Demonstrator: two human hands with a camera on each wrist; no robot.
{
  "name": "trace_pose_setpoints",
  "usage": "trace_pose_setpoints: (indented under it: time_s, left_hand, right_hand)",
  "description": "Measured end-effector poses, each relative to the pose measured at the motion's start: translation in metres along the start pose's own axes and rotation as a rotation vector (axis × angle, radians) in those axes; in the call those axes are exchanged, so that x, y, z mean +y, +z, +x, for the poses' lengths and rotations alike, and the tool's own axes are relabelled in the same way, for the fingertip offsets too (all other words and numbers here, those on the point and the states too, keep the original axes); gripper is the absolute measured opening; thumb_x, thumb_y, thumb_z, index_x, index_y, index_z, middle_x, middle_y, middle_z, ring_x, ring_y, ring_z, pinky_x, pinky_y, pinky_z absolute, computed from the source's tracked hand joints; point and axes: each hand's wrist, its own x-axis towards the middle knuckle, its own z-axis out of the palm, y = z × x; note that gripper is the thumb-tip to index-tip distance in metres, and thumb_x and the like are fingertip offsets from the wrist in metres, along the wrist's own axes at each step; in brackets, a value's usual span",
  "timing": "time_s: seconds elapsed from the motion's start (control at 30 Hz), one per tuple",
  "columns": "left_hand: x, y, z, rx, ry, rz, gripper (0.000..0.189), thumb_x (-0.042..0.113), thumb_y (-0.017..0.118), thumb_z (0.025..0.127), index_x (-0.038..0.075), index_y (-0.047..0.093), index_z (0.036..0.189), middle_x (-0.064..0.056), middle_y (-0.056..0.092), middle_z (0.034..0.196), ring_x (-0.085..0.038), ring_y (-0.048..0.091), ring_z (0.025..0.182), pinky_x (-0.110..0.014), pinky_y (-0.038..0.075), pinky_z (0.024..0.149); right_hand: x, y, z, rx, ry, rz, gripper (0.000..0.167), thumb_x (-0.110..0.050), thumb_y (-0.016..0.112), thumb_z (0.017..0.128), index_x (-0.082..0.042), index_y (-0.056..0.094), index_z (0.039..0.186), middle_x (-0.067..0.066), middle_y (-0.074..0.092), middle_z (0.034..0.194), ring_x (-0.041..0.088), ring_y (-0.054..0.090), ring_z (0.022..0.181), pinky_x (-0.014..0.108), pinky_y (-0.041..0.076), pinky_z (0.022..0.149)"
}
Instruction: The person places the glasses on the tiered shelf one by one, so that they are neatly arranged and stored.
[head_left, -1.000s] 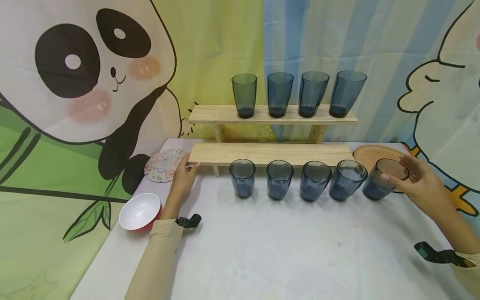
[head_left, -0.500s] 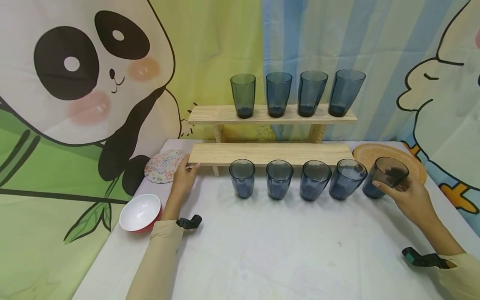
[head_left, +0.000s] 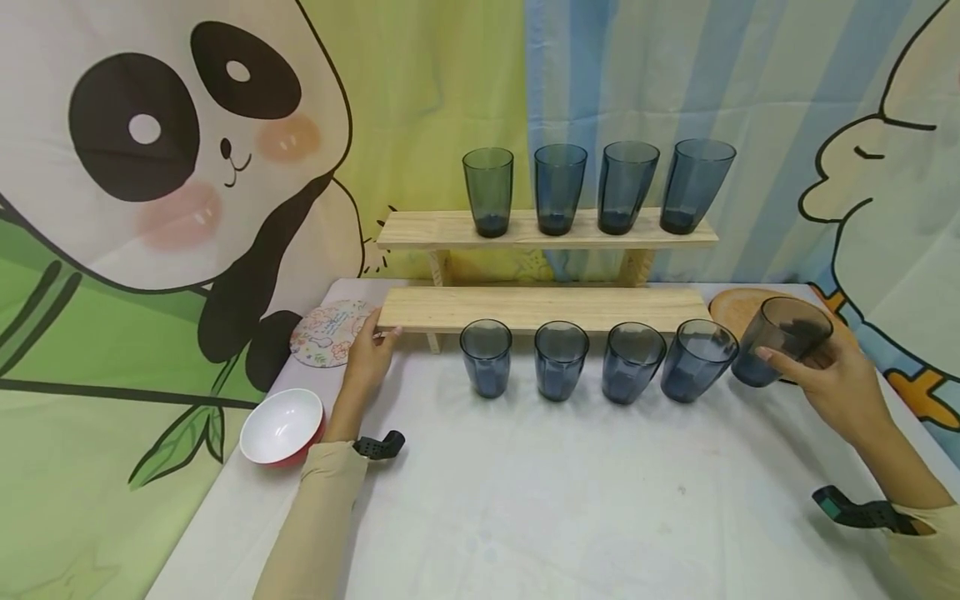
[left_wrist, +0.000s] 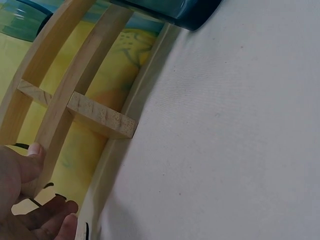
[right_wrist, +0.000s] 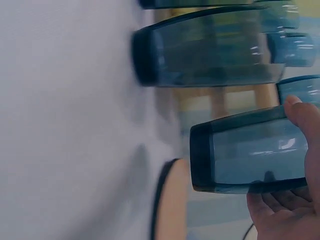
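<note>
My right hand point(head_left: 843, 387) grips a blue-tinted drinking glass point(head_left: 780, 342) round its side, thumb in front and fingers behind. In the right wrist view, a gap shows between the base of this glass point(right_wrist: 240, 150) and the white tabletop. Several matching glasses point(head_left: 560, 362) stand in a row in front of the wooden two-tier shelf point(head_left: 540, 308). On its upper tier stand several more glasses point(head_left: 555, 192); the lower tier bears none. My left hand point(head_left: 367, 354) holds the left end of the lower board point(left_wrist: 50, 135), thumb on its front edge.
A white bowl with a red outside point(head_left: 281, 425) sits by the table's left edge. Behind the left hand lies a round floral mat point(head_left: 322, 333). At the back right is a round tan board point(head_left: 735, 308), partly hidden by the held glass. Printed cloth point(head_left: 435, 100) hangs behind.
My right hand has closed round the rightmost glass of the front row and lifted it slightly off the table. The left hand stays at the shelf's end.
</note>
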Motion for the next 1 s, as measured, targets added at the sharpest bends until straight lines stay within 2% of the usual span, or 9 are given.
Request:
trace_pose_setpoints:
  time_s: [0.07,0.23,0.3,0.47,0.63,0.8,0.87,0.93,1.0]
  left_hand:
    - [0.000,0.000,0.000,0.001,0.001,-0.001,0.067,0.033,0.055,0.111,0.013,0.025,0.168,-0.021,0.035,0.169,-0.046,0.049,0.144,-0.056,0.046,0.118]
    - [0.000,-0.001,0.000,0.005,0.008,-0.004,0.067,0.032,0.055,0.111,0.012,0.026,0.168,-0.022,0.036,0.168,-0.047,0.050,0.143,-0.056,0.046,0.117]
    - [0.000,-0.001,0.001,0.006,0.011,-0.007,0.067,0.032,0.055,0.111,0.012,0.026,0.168,-0.022,0.035,0.168,-0.047,0.050,0.143,-0.056,0.046,0.117]
    - [-0.001,-0.001,0.002,0.002,0.011,-0.015,0.067,0.031,0.056,0.111,0.012,0.026,0.168,-0.022,0.036,0.168,-0.046,0.050,0.143,-0.055,0.047,0.117]
    - [-0.002,0.000,0.002,0.013,0.012,-0.016,0.067,0.031,0.056,0.111,0.012,0.027,0.168,-0.023,0.037,0.167,-0.046,0.051,0.141,-0.055,0.048,0.116]
    - [-0.003,0.001,0.001,0.014,0.011,-0.010,0.066,0.031,0.056,0.111,0.013,0.028,0.168,-0.022,0.039,0.166,-0.045,0.052,0.140,-0.055,0.048,0.116]
    - [-0.004,0.001,0.002,0.016,0.010,-0.015,0.066,0.031,0.057,0.110,0.014,0.029,0.167,-0.021,0.040,0.166,-0.045,0.052,0.140,-0.055,0.048,0.116]
    - [-0.004,0.000,0.002,0.017,0.013,-0.021,0.066,0.031,0.057,0.110,0.014,0.029,0.167,-0.020,0.040,0.166,-0.045,0.052,0.140,-0.055,0.048,0.116]
    - [-0.004,0.000,0.002,0.014,0.018,-0.023,0.066,0.031,0.058,0.110,0.014,0.029,0.167,-0.020,0.039,0.166,-0.045,0.052,0.141,-0.055,0.048,0.116]
  right_hand:
    - [-0.012,-0.005,0.006,0.014,-0.006,0.035,0.070,-0.039,0.077,0.097,-0.001,0.049,0.149,-0.014,0.057,0.114,-0.018,0.047,0.091,-0.002,0.043,0.069]
    - [-0.045,-0.015,0.024,0.047,-0.060,0.050,0.065,-0.038,0.077,0.098,-0.003,0.051,0.146,-0.027,0.052,0.107,-0.016,0.051,0.091,-0.002,0.043,0.070]
    - [-0.057,-0.018,0.031,0.041,-0.069,0.033,0.062,-0.041,0.077,0.097,-0.006,0.052,0.141,-0.028,0.052,0.103,-0.014,0.051,0.089,0.000,0.043,0.067]
    - [-0.088,-0.013,0.046,-0.006,-0.086,0.050,0.069,-0.043,0.076,0.098,-0.004,0.049,0.149,-0.017,0.055,0.107,-0.008,0.053,0.091,0.005,0.042,0.066]
    - [-0.128,0.009,0.055,-0.072,-0.105,0.086,0.070,-0.048,0.075,0.097,-0.006,0.051,0.146,0.000,0.060,0.113,0.005,0.056,0.091,0.015,0.045,0.066]
    - [-0.175,0.041,0.059,-0.152,-0.161,0.132,0.073,-0.050,0.076,0.095,-0.007,0.052,0.149,0.017,0.065,0.129,0.022,0.064,0.107,0.029,0.054,0.085]
    - [-0.193,0.055,0.060,-0.192,-0.192,0.160,0.073,-0.050,0.077,0.094,-0.007,0.052,0.148,0.018,0.066,0.131,0.027,0.065,0.114,0.037,0.055,0.095]
    - [-0.210,0.070,0.062,-0.228,-0.219,0.200,0.069,-0.049,0.079,0.094,-0.007,0.055,0.143,0.018,0.066,0.129,0.030,0.066,0.114,0.043,0.055,0.095]
    - [-0.226,0.084,0.065,-0.254,-0.246,0.241,0.064,-0.047,0.079,0.094,-0.007,0.056,0.138,0.016,0.066,0.126,0.029,0.066,0.113,0.043,0.056,0.095]
